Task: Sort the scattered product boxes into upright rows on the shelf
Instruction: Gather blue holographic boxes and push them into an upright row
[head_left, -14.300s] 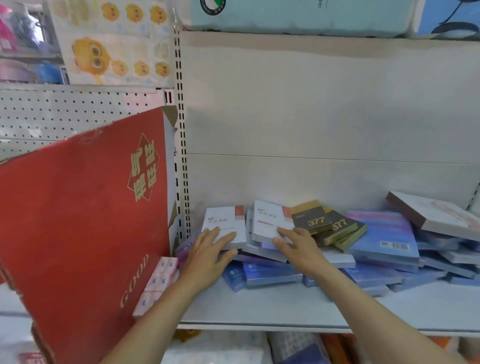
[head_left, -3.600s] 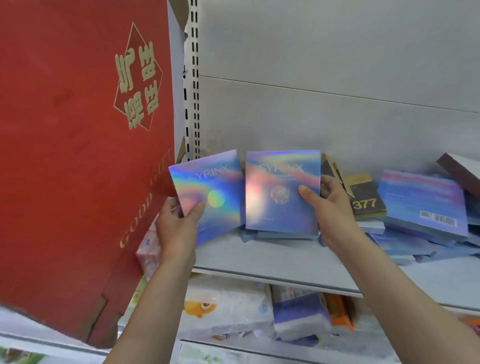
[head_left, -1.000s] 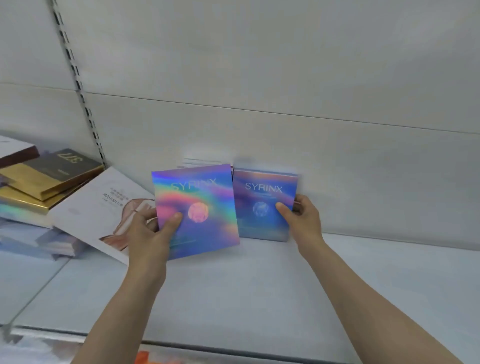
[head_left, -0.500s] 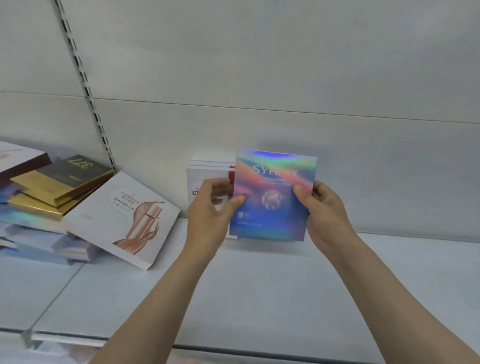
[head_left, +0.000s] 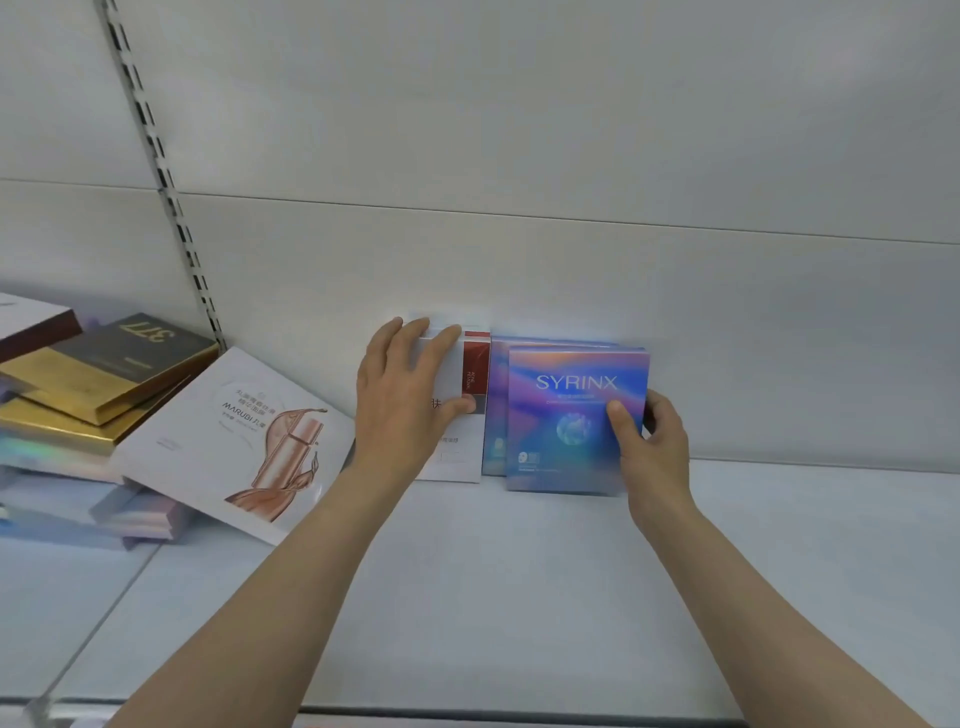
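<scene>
My right hand (head_left: 652, 441) pinches the front SYRINX box (head_left: 574, 421) at its right edge, thumb on the face and fingers curled behind. The box stands upright on the shelf (head_left: 519, 597), its bottom edge down, with a second holographic box (head_left: 497, 405) just behind and to its left, both near the back panel (head_left: 519, 130).

My left hand (head_left: 402, 400) lies flat against the white box (head_left: 457, 415) with the red stripe, fingers nearly straight over its top edge and thumb pressed to its face, steadying it upright beside the SYRINX pair.

I judge these boxes light, stiff, thin cardboard. The foil finish looks glossy, so it may slide under a thumb. I would grip by the side edges, not the broad faces. Being so thin, they will tip easily unless they lean on a neighbour or the panel, so I would let go slowly.

To the left, the pile (head_left: 78, 395) of flat boxes waits unsorted, with the MARUBI box (head_left: 228, 441) leaning on it and gold 377 boxes (head_left: 119, 364) on top. Much of the sorting seems left to do.
</scene>
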